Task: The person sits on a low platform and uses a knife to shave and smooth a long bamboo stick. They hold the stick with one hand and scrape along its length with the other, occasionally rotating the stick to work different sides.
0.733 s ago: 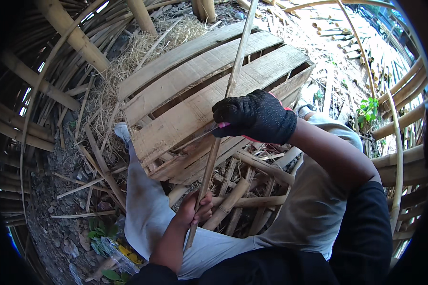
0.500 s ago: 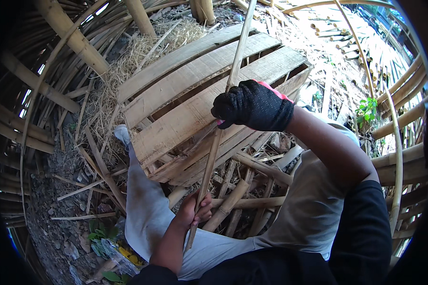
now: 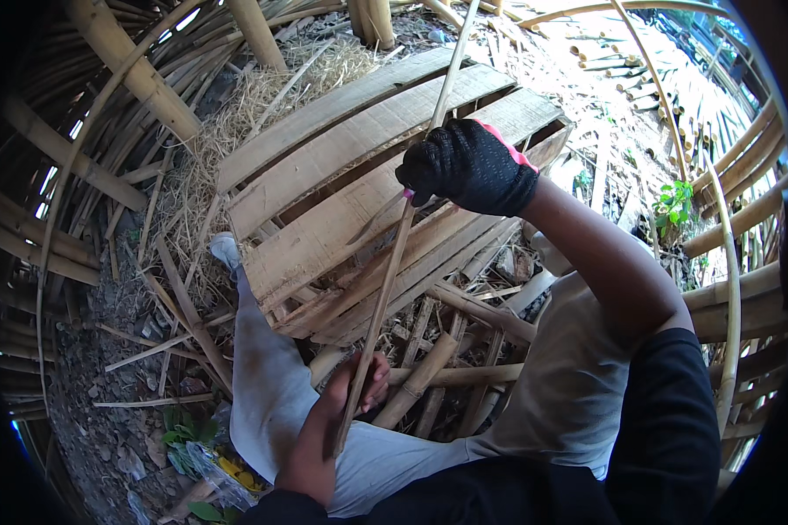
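Note:
A long, thin bamboo strip (image 3: 383, 306) runs slantwise from my lap up past the top edge. My right hand (image 3: 471, 168), in a black glove with pink-red parts, is closed around it above a slatted wooden crate (image 3: 324, 223). Beside that fist a narrow pointed shape (image 3: 376, 219) shows against the slats; whether it is a blade or a shadow I cannot tell. Bare, my left hand (image 3: 352, 389) holds the strip near its lower end, with fingers curled around it. The strip's lower tip rests over my light grey trousers.
Bamboo poles (image 3: 420, 376) and offcuts lie between my legs under the crate. Dry straw (image 3: 263, 105) heaps at the far left. Bamboo posts (image 3: 140, 70) and bent strips surround me. Cut bamboo pieces (image 3: 622, 66) are scattered far right. A clear plastic bag (image 3: 223, 472) lies at lower left.
My right hand has moved a little up and away along the strip. The strip's upper part has shifted slightly right. My left hand has turned a little, staying near the lower end.

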